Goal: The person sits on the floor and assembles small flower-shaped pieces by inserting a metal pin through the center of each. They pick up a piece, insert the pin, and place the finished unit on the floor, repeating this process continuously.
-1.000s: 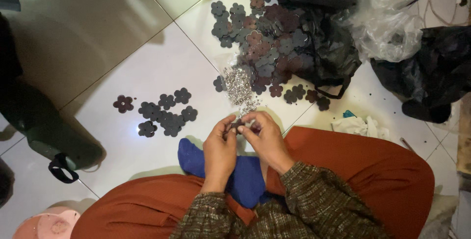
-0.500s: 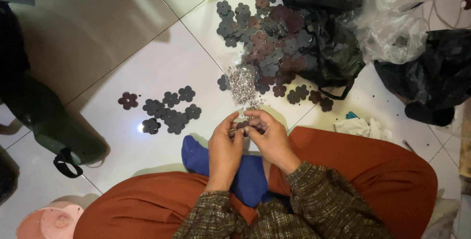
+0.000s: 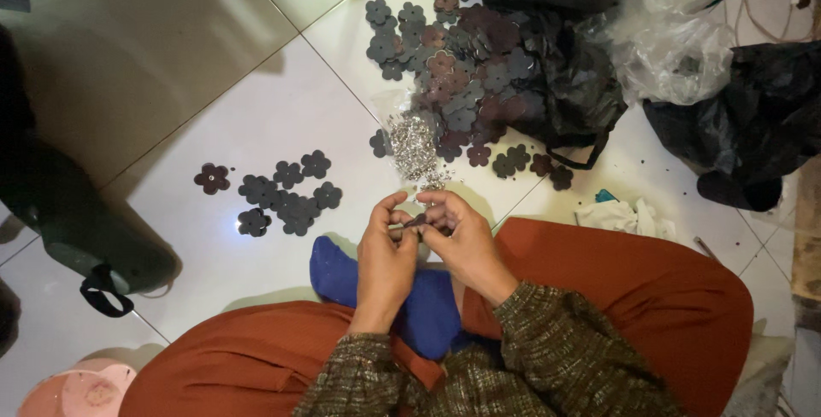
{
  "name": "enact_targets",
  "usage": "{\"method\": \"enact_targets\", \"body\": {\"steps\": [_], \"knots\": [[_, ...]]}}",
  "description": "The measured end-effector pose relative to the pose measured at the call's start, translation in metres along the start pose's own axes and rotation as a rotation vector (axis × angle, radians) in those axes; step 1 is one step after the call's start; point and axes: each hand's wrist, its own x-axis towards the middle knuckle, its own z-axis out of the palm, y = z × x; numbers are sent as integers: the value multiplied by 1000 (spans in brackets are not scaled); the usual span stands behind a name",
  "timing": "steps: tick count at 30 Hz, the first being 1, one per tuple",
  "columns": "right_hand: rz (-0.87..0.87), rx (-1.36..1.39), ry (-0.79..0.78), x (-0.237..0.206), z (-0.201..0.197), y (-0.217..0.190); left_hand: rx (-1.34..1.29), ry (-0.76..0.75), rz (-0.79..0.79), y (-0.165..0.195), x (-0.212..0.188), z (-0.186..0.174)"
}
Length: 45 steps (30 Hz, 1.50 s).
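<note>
My left hand (image 3: 385, 250) and my right hand (image 3: 457, 233) meet above my blue sock (image 3: 338, 272), fingers pinched together on one small dark flower-shaped piece (image 3: 416, 222) between them. Just beyond my fingertips lies a little heap of tiny silver metal bits (image 3: 415, 145) on clear plastic. A big pile of dark flower-shaped cutouts (image 3: 466, 58) spills from a black plastic bag (image 3: 581, 83) further out. A smaller group of the same flower pieces (image 3: 286, 195) lies on the white tile to my left.
I sit cross-legged in orange trousers (image 3: 616, 289) on white floor tiles. A clear crumpled bag (image 3: 676, 41) and another black bag (image 3: 753, 126) lie at right, a white cloth (image 3: 620, 216) by my knee, a dark bag with strap (image 3: 77, 229) at left, a pink object (image 3: 77, 391) bottom left.
My hands stay pinched together over the sock, with only slight finger shifts. The view has drifted a little; the piles on the floor have not moved.
</note>
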Motion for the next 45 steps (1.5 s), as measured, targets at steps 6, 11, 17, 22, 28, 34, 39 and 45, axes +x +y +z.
{"method": "enact_targets", "body": {"steps": [6, 11, 17, 22, 28, 34, 39, 45], "knots": [[34, -3, 14, 0, -1, 1, 134, -27, 125, -1, -5, 1], [8, 0, 7, 4, 1, 4, 257, 42, 315, -8, -3, 3], [-109, -116, 107, 5, -2, -3, -48, 58, 113, -24, 8, 0], [-392, -276, 175, -3, -6, -16, -581, 27, -201, -34, 21, -1], [-435, -280, 181, 1, -9, -5, -468, 16, -90, -36, 20, -1], [-178, 245, 20, 16, -12, 15, -383, 37, -13, -32, 18, -2], [-66, 252, -15, 11, -7, 15, -368, 6, 4, -30, 16, -1], [-42, 304, -46, 13, -13, 8, -296, -70, 9, -20, 13, -3]]}}
